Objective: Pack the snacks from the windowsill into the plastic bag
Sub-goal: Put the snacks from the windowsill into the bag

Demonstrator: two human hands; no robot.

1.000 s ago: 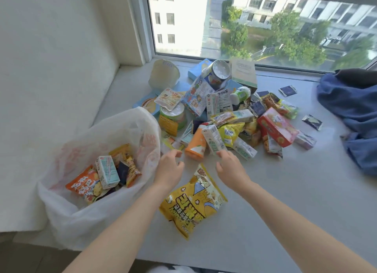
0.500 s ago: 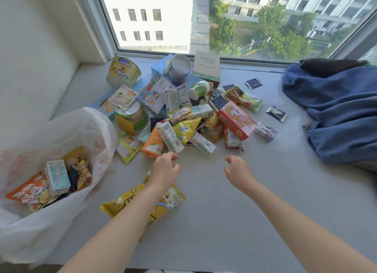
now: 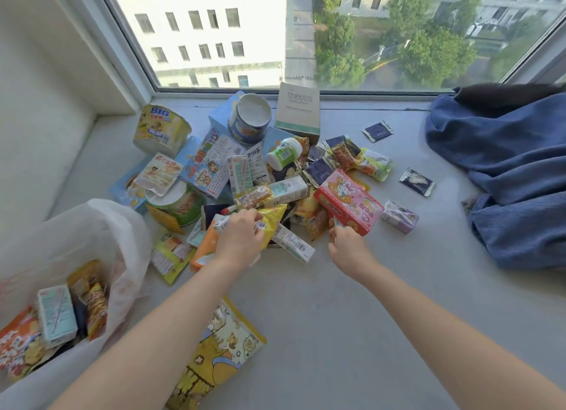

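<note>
Many bright snack packets (image 3: 275, 192), heaped

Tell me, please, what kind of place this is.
Probably an upper-floor room, perhaps a flat or dormitory: a wide windowsill, a window looking down on trees, and blue cloth heaped on it.
</note>
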